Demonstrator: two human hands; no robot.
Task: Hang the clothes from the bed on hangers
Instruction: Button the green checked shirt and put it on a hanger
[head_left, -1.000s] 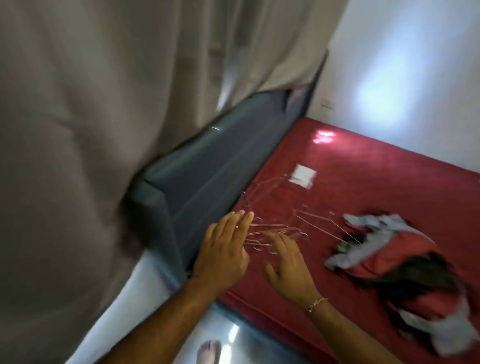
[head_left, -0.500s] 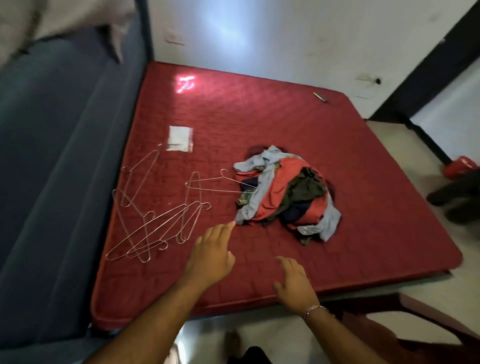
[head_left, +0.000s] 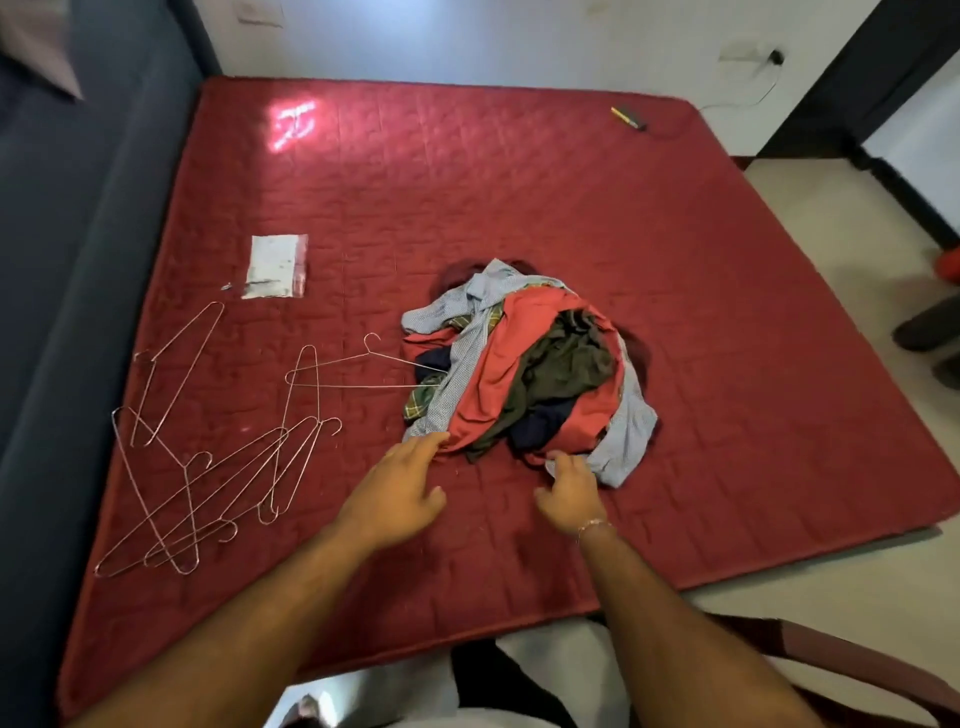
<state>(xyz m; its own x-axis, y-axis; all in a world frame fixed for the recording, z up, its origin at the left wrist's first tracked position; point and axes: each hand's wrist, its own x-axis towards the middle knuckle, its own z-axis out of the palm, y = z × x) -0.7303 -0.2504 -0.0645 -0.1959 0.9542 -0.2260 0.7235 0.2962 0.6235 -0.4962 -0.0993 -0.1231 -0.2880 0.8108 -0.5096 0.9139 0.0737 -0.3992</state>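
Both hands have come off the hanger side of the bed and now sit at the near rim of the clothes pile, where half a second ago they were short of it and a second ago they hovered over the wire hangers. I read that as the choice of a garment beginning, with no hanger picked up yet.

The left hand (head_left: 397, 491) lies flat with fingers nearly straight and loosely spread; its fingertips (head_left: 434, 441) touch the pile's edge at about seven o'clock, where checked cloth meets the red garment. It grips nothing. The right hand (head_left: 571, 486) has its fingers bent down at the pale blue shirt's hem, at about five o'clock of the pile. Whether it already pinches the cloth I cannot tell, since the fingertips are hidden by the hand's back.

The clothes pile (head_left: 524, 364) lies near the middle of the red mattress (head_left: 519, 187), with red, olive, navy and pale blue pieces tangled together. The hangers (head_left: 208, 467) are scattered at nine o'clock from the pile, one reaching under its left edge. A clear packet (head_left: 275, 265) lies beyond them at about ten o'clock.
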